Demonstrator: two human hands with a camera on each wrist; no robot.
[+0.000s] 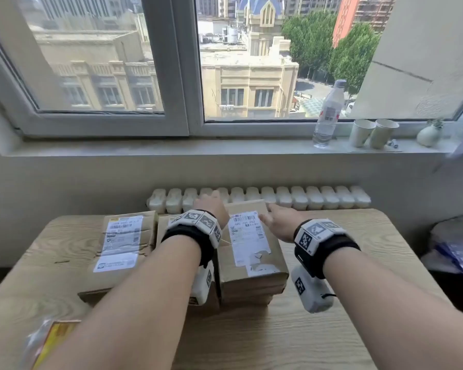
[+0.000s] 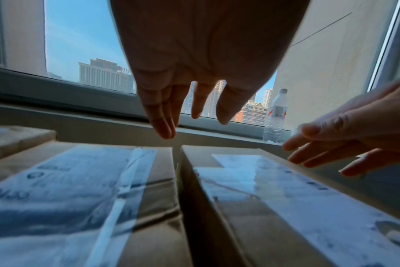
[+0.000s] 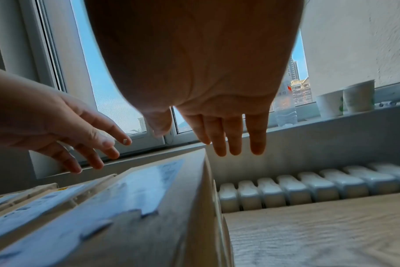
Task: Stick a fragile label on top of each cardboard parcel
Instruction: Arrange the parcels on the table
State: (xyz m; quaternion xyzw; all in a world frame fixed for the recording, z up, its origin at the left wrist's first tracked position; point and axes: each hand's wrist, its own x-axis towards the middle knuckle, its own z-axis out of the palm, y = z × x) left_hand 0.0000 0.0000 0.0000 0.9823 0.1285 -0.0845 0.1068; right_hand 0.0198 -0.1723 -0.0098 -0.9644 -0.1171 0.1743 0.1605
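Three brown cardboard parcels with white shipping labels lie side by side on the wooden table (image 1: 332, 329). The left parcel (image 1: 123, 249) is flat, the middle parcel (image 2: 91, 198) is mostly hidden under my left forearm in the head view, and the right parcel (image 1: 251, 252) stands taller. My left hand (image 1: 211, 205) hovers with straight fingers over the far end of the gap between the middle and right parcels. My right hand (image 1: 273, 217) hovers, fingers extended, over the right parcel's far right edge (image 3: 203, 171). Both hands hold nothing. A yellow packet in clear plastic (image 1: 51, 340) lies at the table's near left corner.
A white radiator (image 1: 278, 198) runs behind the table under the window sill (image 1: 171, 146). On the sill stand a water bottle (image 1: 328, 116), two paper cups (image 1: 372, 133) and a small vase (image 1: 429, 133). Dark and blue items (image 1: 455, 249) sit to the table's right.
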